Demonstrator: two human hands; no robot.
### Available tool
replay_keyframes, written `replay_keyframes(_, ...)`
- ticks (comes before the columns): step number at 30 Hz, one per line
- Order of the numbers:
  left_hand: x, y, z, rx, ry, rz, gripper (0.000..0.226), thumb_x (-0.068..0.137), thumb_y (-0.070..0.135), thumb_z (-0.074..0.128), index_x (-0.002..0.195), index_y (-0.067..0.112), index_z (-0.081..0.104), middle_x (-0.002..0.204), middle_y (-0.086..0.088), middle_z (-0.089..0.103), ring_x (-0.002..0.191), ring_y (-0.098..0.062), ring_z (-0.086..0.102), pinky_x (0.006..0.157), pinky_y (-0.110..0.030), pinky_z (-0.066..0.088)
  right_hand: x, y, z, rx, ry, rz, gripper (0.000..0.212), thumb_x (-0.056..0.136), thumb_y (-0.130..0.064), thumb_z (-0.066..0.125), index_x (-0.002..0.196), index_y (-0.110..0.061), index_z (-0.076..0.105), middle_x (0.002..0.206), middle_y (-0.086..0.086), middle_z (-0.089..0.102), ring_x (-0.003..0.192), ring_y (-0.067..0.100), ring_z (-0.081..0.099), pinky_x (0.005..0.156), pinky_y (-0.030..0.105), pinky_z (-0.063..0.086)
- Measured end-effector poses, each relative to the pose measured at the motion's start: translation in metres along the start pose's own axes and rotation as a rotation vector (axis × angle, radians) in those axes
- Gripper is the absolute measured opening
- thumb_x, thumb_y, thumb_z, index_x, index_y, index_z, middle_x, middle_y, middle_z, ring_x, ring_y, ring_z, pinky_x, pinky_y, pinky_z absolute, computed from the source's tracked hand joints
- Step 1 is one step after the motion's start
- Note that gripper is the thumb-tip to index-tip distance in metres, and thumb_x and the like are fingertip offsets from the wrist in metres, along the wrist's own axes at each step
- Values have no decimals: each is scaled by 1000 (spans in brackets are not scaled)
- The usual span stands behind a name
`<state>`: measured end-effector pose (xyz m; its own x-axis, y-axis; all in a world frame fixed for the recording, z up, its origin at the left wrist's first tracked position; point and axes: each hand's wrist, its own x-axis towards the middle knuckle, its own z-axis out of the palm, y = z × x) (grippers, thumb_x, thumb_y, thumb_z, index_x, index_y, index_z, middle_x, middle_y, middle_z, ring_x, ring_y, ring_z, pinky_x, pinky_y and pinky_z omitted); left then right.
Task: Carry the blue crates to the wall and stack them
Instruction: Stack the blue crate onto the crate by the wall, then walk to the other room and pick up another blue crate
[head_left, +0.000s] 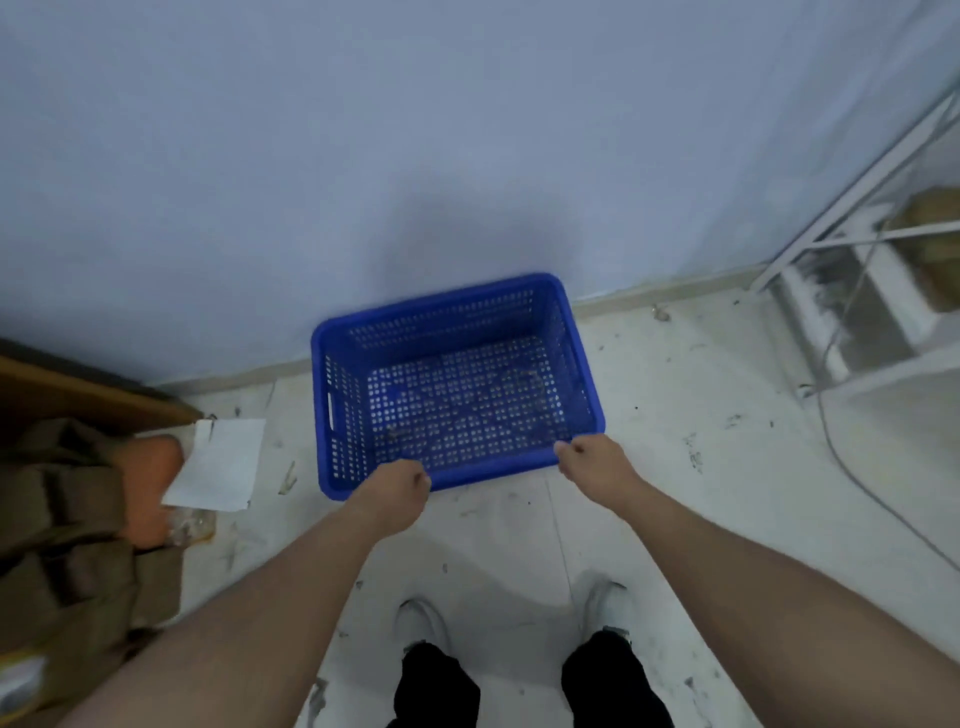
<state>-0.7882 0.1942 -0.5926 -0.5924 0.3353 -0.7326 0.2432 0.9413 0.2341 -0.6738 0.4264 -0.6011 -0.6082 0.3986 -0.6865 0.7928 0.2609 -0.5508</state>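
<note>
One blue perforated plastic crate (452, 384) sits low at the foot of the pale wall (415, 130), its far rim close to the skirting; I cannot tell whether its base touches the floor. It is empty apart from a little debris. My left hand (392, 491) grips the near rim at its left part. My right hand (592, 460) grips the same rim near the right corner. Both arms reach forward and down, and my white shoes show below them.
Brown cardboard boxes (67, 530) and a sheet of white paper (218, 465) lie at the left. A white metal shelf frame (857, 291) stands at the right, with a grey cable (852, 473) trailing across the dirty white tiled floor.
</note>
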Motion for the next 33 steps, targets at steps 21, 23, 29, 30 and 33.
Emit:
replay_keyframes(21,-143,235,-81,185,153,715,27,96,19,42,93,0,61,100,-19,65,89,-30,58,76,-32,45,-297,42,-141,159,802,194,20,90,-19,49,85,-10,66,95,15,70,93,33,63,71,30,46)
replay_keyframes(23,-158,249,-64,167,119,786,31,95,19,45,101,-5,65,107,-24,66,100,-37,61,85,-35,48,-338,60,-122,224,869,290,15,87,-18,52,77,-13,61,85,11,66,89,31,62,67,28,42)
replay_keyframes(29,-234,269,17,224,-94,1013,27,91,16,46,87,-5,62,102,-30,65,101,-41,61,86,-40,48,-452,106,-50,387,1001,527,13,85,-16,51,74,-11,57,83,12,66,81,30,63,67,35,51)
replay_keyframes(30,-249,271,33,239,-121,1052,29,91,16,46,88,-9,61,103,-33,64,101,-43,61,85,-42,48,-469,115,-38,416,1036,557,13,85,-15,50,75,-11,58,86,13,67,82,31,64,68,37,52)
replay_keyframes(33,-297,274,77,281,-209,1118,31,91,19,45,88,-8,60,97,-32,64,94,-41,62,79,-39,49,-517,136,-2,485,1138,629,14,86,-12,48,79,-9,61,89,14,67,85,31,65,69,38,52)
